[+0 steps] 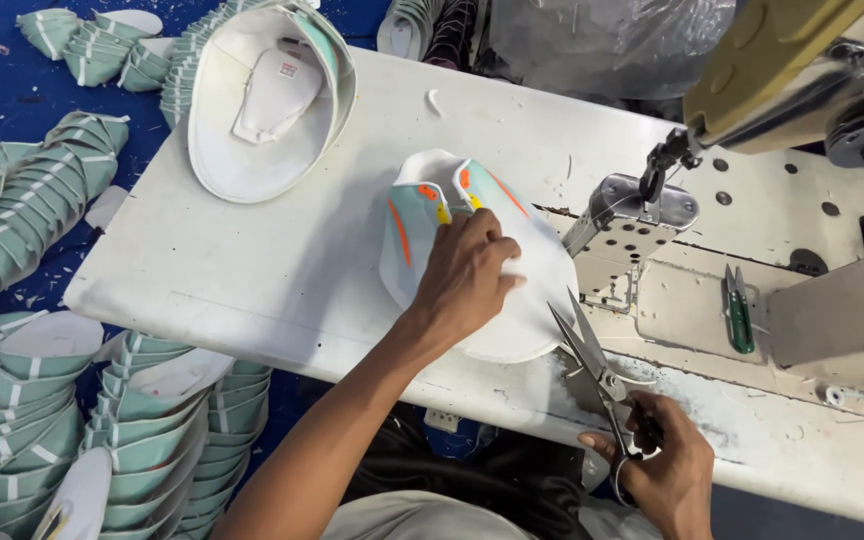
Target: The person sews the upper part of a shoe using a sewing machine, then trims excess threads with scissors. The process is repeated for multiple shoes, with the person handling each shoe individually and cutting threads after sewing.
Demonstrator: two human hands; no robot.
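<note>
My left hand (469, 268) presses flat on a white shoe upper (452, 205) with mint-green panels and orange and yellow marks, lying on the white sewing table (282, 270). My right hand (657, 465) grips a pair of steel scissors (587, 355) by the handles. The scissor blades are parted and point up-left, their tips at the lower right edge of the white piece. The piece lies just left of the sewing machine's post bed (624, 225).
A sewing machine head (802, 70) hangs over the right side. Small green thread snips (739, 310) lie on the machine base. A stack of finished uppers (267, 95) rests at the table's far left. Piles of mint-green uppers (102, 430) cover the blue floor on the left.
</note>
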